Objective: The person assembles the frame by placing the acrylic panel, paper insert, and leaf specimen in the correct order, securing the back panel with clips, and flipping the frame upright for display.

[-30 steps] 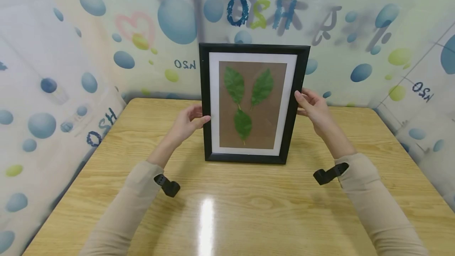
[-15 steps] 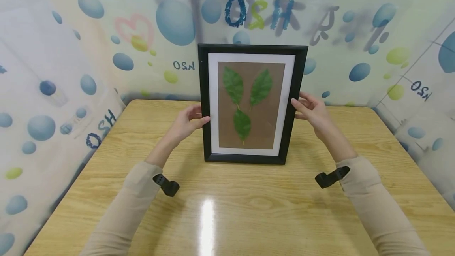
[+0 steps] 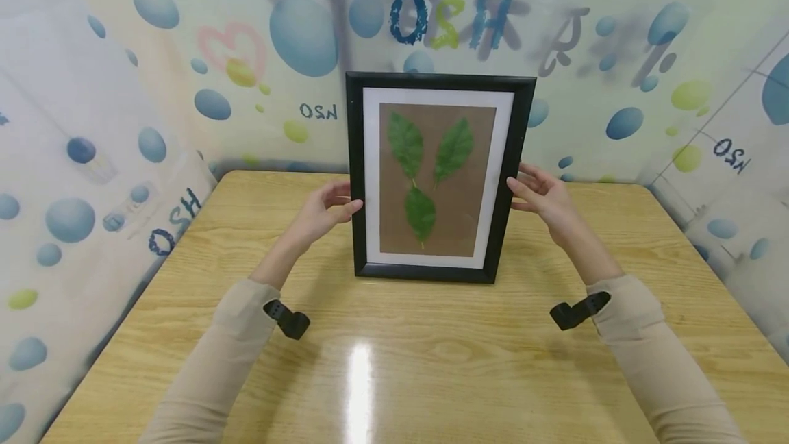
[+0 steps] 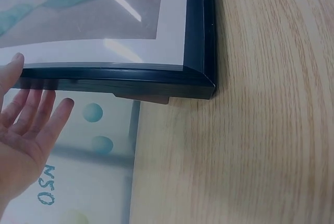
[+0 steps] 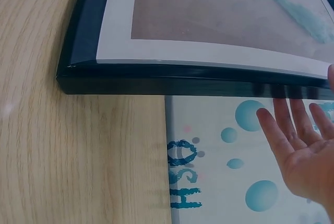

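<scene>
A black picture frame with a white mat stands upright on the wooden table, tilted slightly back. Behind its glass, three green leaves lie on a brown backing. My left hand holds the frame's left side, thumb at the front edge and the other fingers reaching toward the back. On the opposite side, my right hand holds the edge in the same way, a bit higher. In the left wrist view, a dark flap sticks out behind the frame near its lower corner. The back is otherwise hidden.
The wooden table reflects a bright streak of light at its front. A wall covering with blue and green dots and letters surrounds its back and sides. Black cameras are strapped to both wrists.
My right hand has slid a little down the frame's right edge. The left hand and the frame have hardly moved.
</scene>
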